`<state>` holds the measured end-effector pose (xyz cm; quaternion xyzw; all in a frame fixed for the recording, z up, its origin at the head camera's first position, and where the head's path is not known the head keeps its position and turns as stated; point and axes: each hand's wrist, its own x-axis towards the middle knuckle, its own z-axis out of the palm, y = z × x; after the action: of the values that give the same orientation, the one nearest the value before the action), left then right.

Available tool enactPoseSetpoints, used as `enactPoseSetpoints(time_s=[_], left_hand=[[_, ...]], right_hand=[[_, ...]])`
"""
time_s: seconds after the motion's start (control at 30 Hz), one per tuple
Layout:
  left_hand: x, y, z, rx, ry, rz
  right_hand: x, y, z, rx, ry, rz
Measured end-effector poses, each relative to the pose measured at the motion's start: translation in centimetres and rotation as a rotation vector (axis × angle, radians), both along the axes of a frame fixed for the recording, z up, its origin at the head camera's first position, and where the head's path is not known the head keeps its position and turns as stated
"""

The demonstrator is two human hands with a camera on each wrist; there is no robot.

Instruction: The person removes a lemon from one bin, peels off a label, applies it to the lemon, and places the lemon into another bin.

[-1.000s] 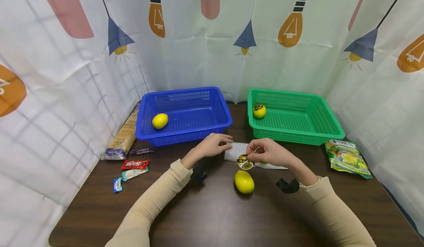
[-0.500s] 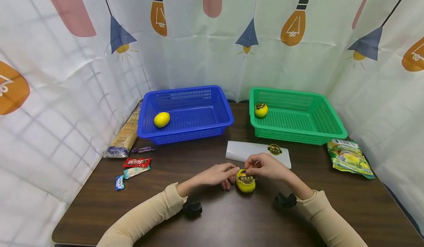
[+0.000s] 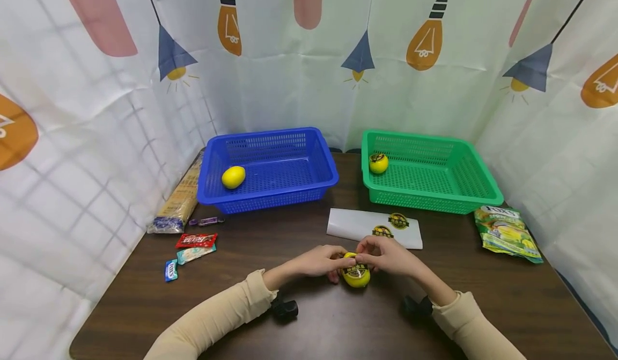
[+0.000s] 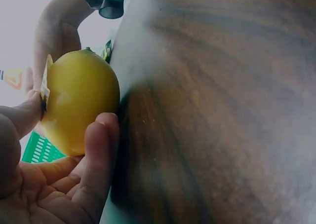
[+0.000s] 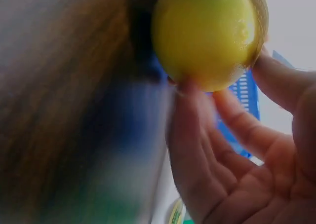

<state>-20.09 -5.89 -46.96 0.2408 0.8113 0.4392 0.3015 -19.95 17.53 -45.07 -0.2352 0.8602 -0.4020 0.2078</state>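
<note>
A yellow lemon [image 3: 358,282] rests on the table between my two hands, a black-and-gold sticker [image 3: 355,270] lying across its upper side. My left hand [image 3: 318,262] holds it from the left; the left wrist view shows curled fingers around the lemon [image 4: 84,103] and the thumb on the sticker [image 4: 45,83]. From the other side my right hand [image 3: 390,257] grips it too. In the right wrist view that thumb presses near the sticker's edge [image 5: 260,21], with the fingers against the lemon [image 5: 202,36]. Behind them lies a white sticker sheet [image 3: 350,225] bearing two similar stickers.
A blue basket [image 3: 270,193] at the back left contains a lemon [image 3: 234,177]. The green basket [image 3: 425,199] holds a stickered lemon [image 3: 379,164]. Small wrapped sweets [image 3: 196,240] and a long packet [image 3: 178,201] lie left; a Fox's bag [image 3: 507,234] lies right.
The right hand has brought the sticker from beside the sheet down onto the lemon. My left hand has moved from the sheet to the lemon's side, and both thumbs now press the sticker.
</note>
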Motion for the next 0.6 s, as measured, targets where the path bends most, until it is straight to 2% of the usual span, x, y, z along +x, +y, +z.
enactPoseSetpoints(time_s=[0.13, 0.27, 0.47, 0.6], left_hand=[[0.07, 0.14, -0.09, 0.029, -0.014, 0.012], [-0.06, 0.29, -0.24, 0.061, -0.047, 0.015], [-0.37, 0.08, -0.55, 0.165, -0.144, -0.082], [-0.62, -0.23, -0.64, 0.188, -0.150, -0.130]], right_hand=[[0.30, 0.14, -0.25, 0.005, -0.087, 0.014], [0.19, 0.28, -0.32, -0.048, -0.143, 0.047], [-0.13, 0.61, -0.99, -0.111, -0.221, 0.069], [-0.57, 1.00, -1.08, -0.135, -0.238, 0.111]])
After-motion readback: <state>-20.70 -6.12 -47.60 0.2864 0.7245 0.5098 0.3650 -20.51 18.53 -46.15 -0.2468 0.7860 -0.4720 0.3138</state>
